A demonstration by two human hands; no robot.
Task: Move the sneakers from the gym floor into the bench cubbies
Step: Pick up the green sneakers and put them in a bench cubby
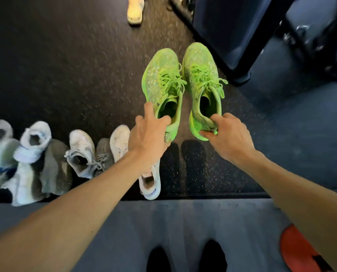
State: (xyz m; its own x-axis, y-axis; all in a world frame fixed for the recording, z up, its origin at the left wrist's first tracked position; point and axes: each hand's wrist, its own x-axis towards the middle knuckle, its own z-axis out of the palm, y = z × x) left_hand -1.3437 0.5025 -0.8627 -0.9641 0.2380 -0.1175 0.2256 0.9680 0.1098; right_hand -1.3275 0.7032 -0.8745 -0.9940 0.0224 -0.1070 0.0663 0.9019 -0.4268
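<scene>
Two bright green sneakers hang side by side above the dark speckled gym floor (75,65), toes pointing away from me. My left hand (149,134) grips the heel collar of the left green sneaker (161,81), with the index finger stretched along its side. My right hand (225,132) pinches the heel of the right green sneaker (200,71). Their two shadows fall on the floor just below the heels. No bench cubbies are visible.
Several white and grey sneakers (81,152) lie in a row on the floor at left, one white sneaker (150,181) under my left forearm. A yellow shoe (135,10) sits far ahead. Dark equipment (242,36) stands at upper right. A grey mat (124,222) and a red object (299,250) lie near my feet.
</scene>
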